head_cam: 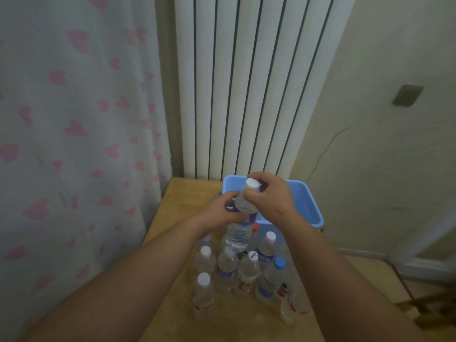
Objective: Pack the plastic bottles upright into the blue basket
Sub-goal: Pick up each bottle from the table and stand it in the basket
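Observation:
A clear plastic bottle [238, 234] with a white cap is held up in the air in front of the blue basket [312, 206]. My left hand [219, 215] grips its upper body from the left. My right hand [270, 197] wraps its neck just under the cap. The basket stands at the far end of the wooden table [172, 208], and its inside looks bare where I can see it. Several more clear bottles stand upright on the table below my hands, such as a white-capped one [203, 292] and a blue-capped one [272, 280].
A white radiator [246, 82] rises behind the table. A curtain with pink hearts [74, 144] hangs at the left. A beige wall [382, 144] is at the right, with floor beyond the table's right edge.

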